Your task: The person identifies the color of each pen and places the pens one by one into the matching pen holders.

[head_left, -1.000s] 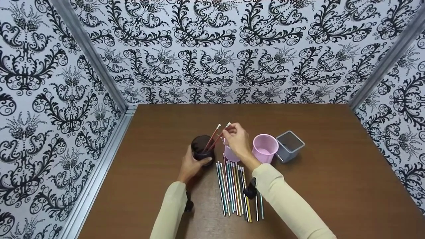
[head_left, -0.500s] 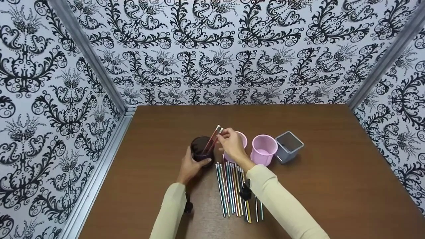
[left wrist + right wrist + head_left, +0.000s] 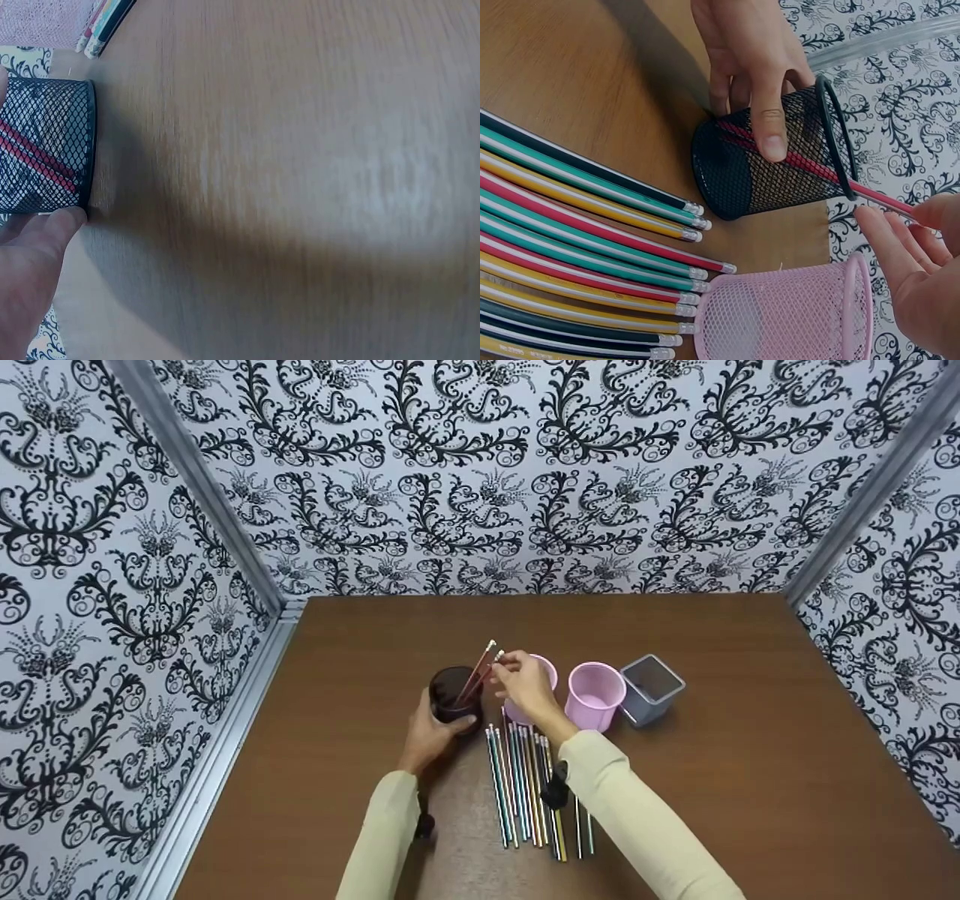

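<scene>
My left hand (image 3: 433, 735) grips a black mesh pencil cup (image 3: 448, 684) round its side, the thumb lying along the near wall in the right wrist view. Two red pencils lean in that cup, eraser ends up. One red pencil (image 3: 480, 661) stands free of the fingers. Near its top, my right hand (image 3: 527, 684) pinches the other red pencil (image 3: 885, 199). Through the mesh, the lower parts of the pencils show in the left wrist view. Below my right hand, a row of striped pencils (image 3: 521, 787) lies on the table, erasers pointing away from me.
A pink mesh cup (image 3: 780, 315) stands partly behind my right hand. Right of it are a second pink cup (image 3: 596, 694) and a square grey mesh holder (image 3: 651, 690). All stand on a brown wooden table (image 3: 750, 780), with patterned walls (image 3: 480, 510) around.
My right hand has shifted left and slightly down, bringing the pinched red pencil closer to the other one in the black cup. During the last half second almost nothing has moved.
</scene>
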A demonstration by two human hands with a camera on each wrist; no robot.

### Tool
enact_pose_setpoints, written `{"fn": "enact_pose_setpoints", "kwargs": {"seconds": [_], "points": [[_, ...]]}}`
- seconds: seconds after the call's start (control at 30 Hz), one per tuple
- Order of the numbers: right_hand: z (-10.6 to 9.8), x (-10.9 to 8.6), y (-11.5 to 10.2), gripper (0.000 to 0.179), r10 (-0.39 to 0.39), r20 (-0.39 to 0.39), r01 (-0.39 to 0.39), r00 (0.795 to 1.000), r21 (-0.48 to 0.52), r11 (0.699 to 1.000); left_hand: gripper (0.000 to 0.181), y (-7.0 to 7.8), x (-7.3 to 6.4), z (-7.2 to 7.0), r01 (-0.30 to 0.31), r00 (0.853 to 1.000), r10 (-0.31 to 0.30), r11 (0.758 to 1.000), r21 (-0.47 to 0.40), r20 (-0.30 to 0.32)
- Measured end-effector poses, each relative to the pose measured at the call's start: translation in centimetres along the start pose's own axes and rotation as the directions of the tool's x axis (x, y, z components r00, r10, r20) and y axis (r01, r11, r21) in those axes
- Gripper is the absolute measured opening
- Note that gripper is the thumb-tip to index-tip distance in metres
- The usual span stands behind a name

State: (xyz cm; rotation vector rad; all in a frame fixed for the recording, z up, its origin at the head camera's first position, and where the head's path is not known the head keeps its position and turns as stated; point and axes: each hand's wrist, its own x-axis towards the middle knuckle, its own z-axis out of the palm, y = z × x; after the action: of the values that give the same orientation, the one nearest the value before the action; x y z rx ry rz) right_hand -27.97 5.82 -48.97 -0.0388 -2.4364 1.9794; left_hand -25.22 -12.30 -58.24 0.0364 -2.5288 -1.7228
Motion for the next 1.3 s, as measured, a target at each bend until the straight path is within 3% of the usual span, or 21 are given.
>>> {"fn": "enact_pose_setpoints", "kwargs": {"seconds": [0.37, 0.53, 0.67, 0.87, 1.07, 1.3], "points": [[-0.5, -0.8, -0.8, 0.018, 0.064, -0.082, -0.056, 0.995, 0.096, 0.994, 0.093, -0.1, -0.1, -0.2, -0.004, 1.0, 0.004, 1.0, -0.006, -0.004], [-0.9, -1.3, -0.5, 0.02, -0.051, -0.102, 0.046, 0.993, -0.051, 0.998, 0.093, -0.3, -0.1, -0.2, -0.014, 1.0, 0.014, 1.0, -0.02, -0.006], [-1.1, -2.1, -0.1, 0.017, -0.169, -0.114, 0.147, 0.979, -0.176, 0.973, 0.094, -0.2, 0.0, -0.1, -0.025, 1.0, 0.025, 0.999, -0.024, -0.012], [-0.9, -4.0, 0.8, 0.015, -0.218, -0.132, 0.163, 0.967, -0.338, 0.927, 0.095, 0.1, 0.2, -0.1, -0.013, 1.0, 0.012, 1.0, -0.018, -0.009], [-0.4, -5.4, 2.5, 0.013, -0.276, -0.123, 0.209, 0.953, -0.392, 0.896, 0.094, 0.1, 0.2, -0.1, -0.007, 1.0, 0.007, 1.0, -0.015, -0.009], [0.0, -6.1, 4.7, 0.013, -0.283, -0.083, 0.225, 0.956, -0.414, 0.882, 0.088, -0.1, 0.0, -0.1, -0.027, 1.0, 0.027, 0.999, -0.033, -0.007]]}}
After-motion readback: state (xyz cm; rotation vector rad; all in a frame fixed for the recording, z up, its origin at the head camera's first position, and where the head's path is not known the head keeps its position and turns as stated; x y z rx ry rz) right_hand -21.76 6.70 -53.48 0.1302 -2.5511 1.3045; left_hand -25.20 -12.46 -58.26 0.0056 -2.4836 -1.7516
